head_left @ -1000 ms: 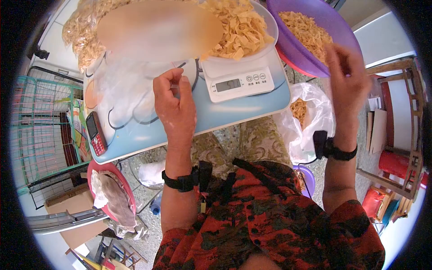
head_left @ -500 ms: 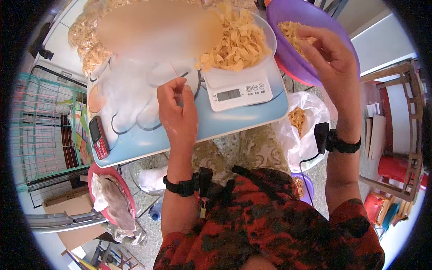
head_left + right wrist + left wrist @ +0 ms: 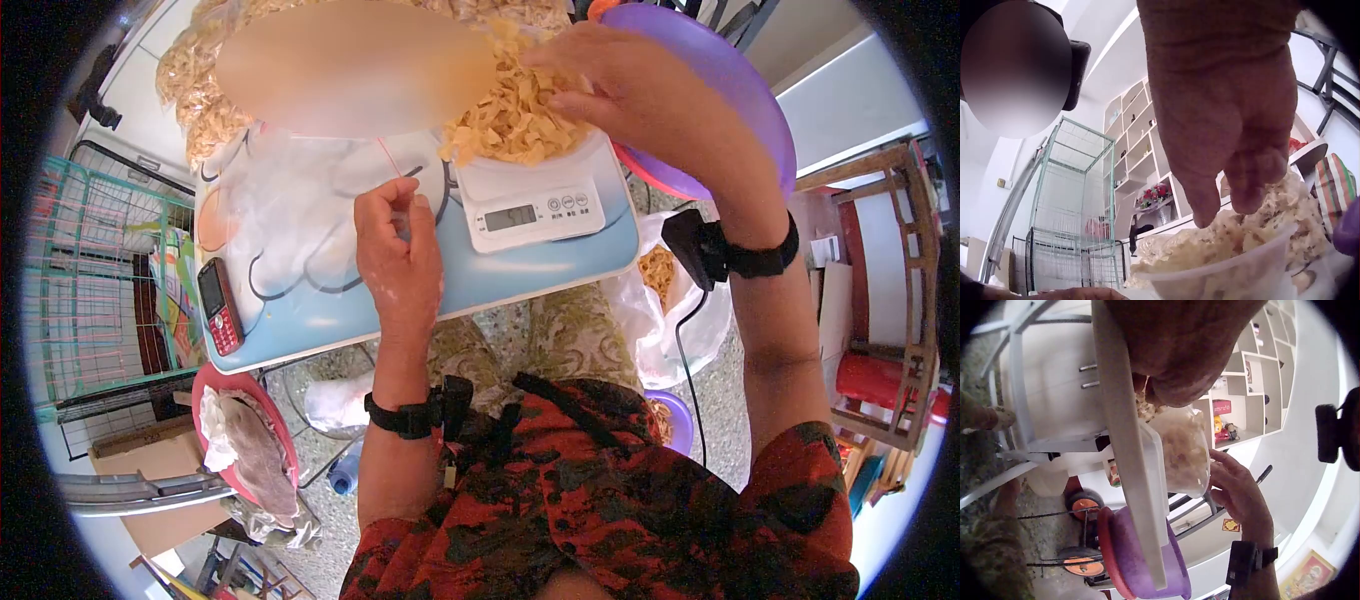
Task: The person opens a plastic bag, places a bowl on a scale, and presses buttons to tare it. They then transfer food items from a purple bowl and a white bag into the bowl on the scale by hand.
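My left hand [image 3: 400, 245] is at the table's near side, thumb and forefinger pinching the end of a thin red string [image 3: 388, 157]. Beside it a clear plastic bag [image 3: 295, 205] lies flat. My right hand [image 3: 650, 85] is over a translucent bowl [image 3: 1229, 272] heaped with flat, yellowish dried strips [image 3: 515, 120]. Its fingers point down into the bowl in the right wrist view, spread and loosely bent. Under the bowl, a white digital scale [image 3: 535, 220] shows its lit display and buttons. A blurred patch hides part of the table beyond my left hand.
A purple basin [image 3: 765, 125] stands beyond the table's right edge, partly behind my right arm. Below it sits a white plastic bag [image 3: 690, 345] with more strips. Filled clear bags [image 3: 200, 95] line the far side; a red phone [image 3: 220, 307] lies at the left corner.
My right hand has moved from the purple basin leftward to the bowl on the scale. My left hand has stayed nearly in place with the red string.
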Motion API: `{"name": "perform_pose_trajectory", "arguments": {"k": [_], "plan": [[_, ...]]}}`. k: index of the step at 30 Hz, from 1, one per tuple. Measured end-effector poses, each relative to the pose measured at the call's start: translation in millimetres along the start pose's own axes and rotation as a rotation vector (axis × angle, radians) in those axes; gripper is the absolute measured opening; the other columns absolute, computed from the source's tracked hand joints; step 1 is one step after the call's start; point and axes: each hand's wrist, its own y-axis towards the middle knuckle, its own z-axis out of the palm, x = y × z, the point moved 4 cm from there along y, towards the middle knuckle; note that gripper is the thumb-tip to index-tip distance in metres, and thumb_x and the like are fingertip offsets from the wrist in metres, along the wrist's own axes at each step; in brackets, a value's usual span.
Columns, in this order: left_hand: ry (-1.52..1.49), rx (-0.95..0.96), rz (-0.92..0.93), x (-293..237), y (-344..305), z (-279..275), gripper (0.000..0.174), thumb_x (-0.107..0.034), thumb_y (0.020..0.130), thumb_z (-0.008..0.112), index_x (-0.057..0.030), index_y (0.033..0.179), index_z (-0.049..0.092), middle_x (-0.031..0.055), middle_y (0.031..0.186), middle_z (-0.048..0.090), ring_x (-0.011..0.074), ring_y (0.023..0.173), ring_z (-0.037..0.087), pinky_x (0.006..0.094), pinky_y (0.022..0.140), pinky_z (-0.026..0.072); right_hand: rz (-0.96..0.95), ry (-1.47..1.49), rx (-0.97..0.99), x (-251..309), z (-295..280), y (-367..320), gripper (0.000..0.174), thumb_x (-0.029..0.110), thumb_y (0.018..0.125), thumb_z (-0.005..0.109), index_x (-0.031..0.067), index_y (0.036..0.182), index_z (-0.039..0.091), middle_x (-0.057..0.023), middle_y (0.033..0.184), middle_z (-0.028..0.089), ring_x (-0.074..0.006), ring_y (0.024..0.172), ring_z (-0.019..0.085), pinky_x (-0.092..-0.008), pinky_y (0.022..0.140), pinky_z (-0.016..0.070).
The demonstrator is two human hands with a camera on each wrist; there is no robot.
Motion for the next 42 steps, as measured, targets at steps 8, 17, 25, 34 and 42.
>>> {"name": "perform_pose_trajectory", "arguments": {"k": [8,17,25,34,42], "plan": [[-0.017,-0.007,0.014,3,0,0,0.016,-0.008,0.093,0.06,-0.0006,0.106,0.06,0.0115,0.098,0.06,0.0225,0.087,0.06,0.0343,0.08,0.049,0.202,0.157,0.105,-7,9,6,0.024,0.011,0.089,0.065,0.0047,0.112,0.066,-0.0117,0.098,0.062,-0.0258,0.088,0.061,-0.0335,0.079,0.0491],[-0.036,-0.016,0.005,1,0,1,0.015,-0.007,0.093,0.061,-0.0005,0.106,0.061,0.0116,0.098,0.059,0.0226,0.087,0.06,0.0341,0.08,0.0488,0.238,0.216,-0.186,13,-37,11,0.01,0.007,0.092,0.065,0.0017,0.1,0.064,-0.0019,0.081,0.06,-0.0088,0.073,0.057,-0.0245,0.066,0.0471],[0.046,-0.037,0.041,4,1,0,0.017,-0.012,0.093,0.063,-0.0025,0.107,0.064,0.0087,0.098,0.065,0.0166,0.081,0.06,0.0309,0.077,0.0502,0.287,0.286,-0.314,20,-44,16,0.008,0.005,0.093,0.063,0.0012,0.1,0.062,-0.0037,0.084,0.059,-0.0109,0.073,0.056,-0.0258,0.066,0.0461],[-0.014,-0.013,0.009,2,0,0,0.015,-0.007,0.093,0.06,-0.0003,0.106,0.061,0.012,0.099,0.06,0.0225,0.089,0.061,0.034,0.081,0.0492,0.11,0.185,0.021,-9,5,15,0.023,0.017,0.093,0.062,-0.0012,0.108,0.061,-0.0173,0.1,0.062,-0.0338,0.095,0.061,-0.0397,0.084,0.0485],[0.004,-0.01,0.026,-1,0,0,0.015,-0.006,0.092,0.06,-0.0009,0.106,0.061,0.0114,0.099,0.06,0.022,0.089,0.06,0.0336,0.08,0.0488,0.085,0.155,0.206,14,-11,10,0.05,0.03,0.09,0.068,0.0045,0.13,0.056,-0.0178,0.115,0.058,-0.0339,0.102,0.061,-0.0405,0.088,0.0486]]}}
